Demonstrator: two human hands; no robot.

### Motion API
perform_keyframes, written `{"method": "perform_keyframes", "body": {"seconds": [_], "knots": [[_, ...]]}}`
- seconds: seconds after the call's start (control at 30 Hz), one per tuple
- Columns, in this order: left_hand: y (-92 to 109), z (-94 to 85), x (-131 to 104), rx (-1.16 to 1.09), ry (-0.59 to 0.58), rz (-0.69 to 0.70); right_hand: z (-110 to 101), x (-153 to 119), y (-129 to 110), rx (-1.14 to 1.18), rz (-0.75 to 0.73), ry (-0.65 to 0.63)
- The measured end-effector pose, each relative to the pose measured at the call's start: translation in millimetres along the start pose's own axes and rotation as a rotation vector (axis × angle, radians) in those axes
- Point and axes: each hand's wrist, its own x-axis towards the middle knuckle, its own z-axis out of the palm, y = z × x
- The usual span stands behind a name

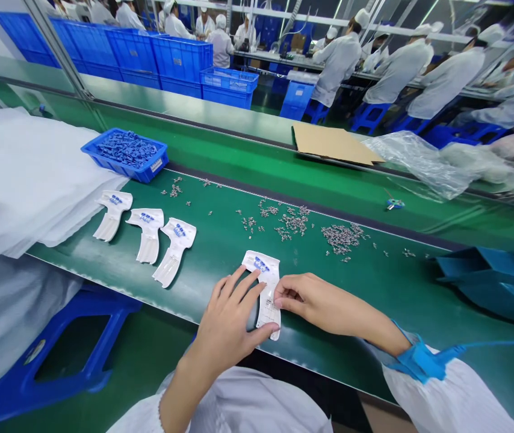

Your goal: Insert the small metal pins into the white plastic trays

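Observation:
A white gun-shaped plastic shell (pixel 269 279) with blue parts in its head lies on the green bench in front of me. My left hand (pixel 232 310) rests spread over its left side, fingertips on the upper part and thumb on the lower end. At the shell's right edge, my right hand (pixel 302 297) has its fingers closed in a pinch near small metal pieces in the handle; what it holds, if anything, is hidden. Similar shells (pixel 176 251) lie to the left. Loose small metal parts (pixel 342 238) are scattered behind my hands.
A blue bin (pixel 148 173) of blue parts stands at the back left, beside white sheets (pixel 26 174). Teal holders (pixel 492 279) sit at the right. Cardboard (pixel 333 143) and clear plastic (pixel 428 159) lie on the ledge. People in white work beyond. A blue cord runs from my right wrist.

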Motion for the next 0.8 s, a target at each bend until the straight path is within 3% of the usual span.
{"method": "perform_keyframes", "body": {"seconds": [0.4,0.67,0.8], "knots": [[0.9,-2.0,2.5,-0.032,-0.019,-0.012,5.1,3.0,1.0,-0.065,0.097,-0.009],[-1.7,-2.2,2.0,-0.059,-0.004,-0.01,6.7,11.7,7.6,0.164,0.1,0.022],[-2.8,0.0,-1.2,-0.05,0.026,-0.022,24.8,6.3,10.0,0.423,0.125,0.102]]}}
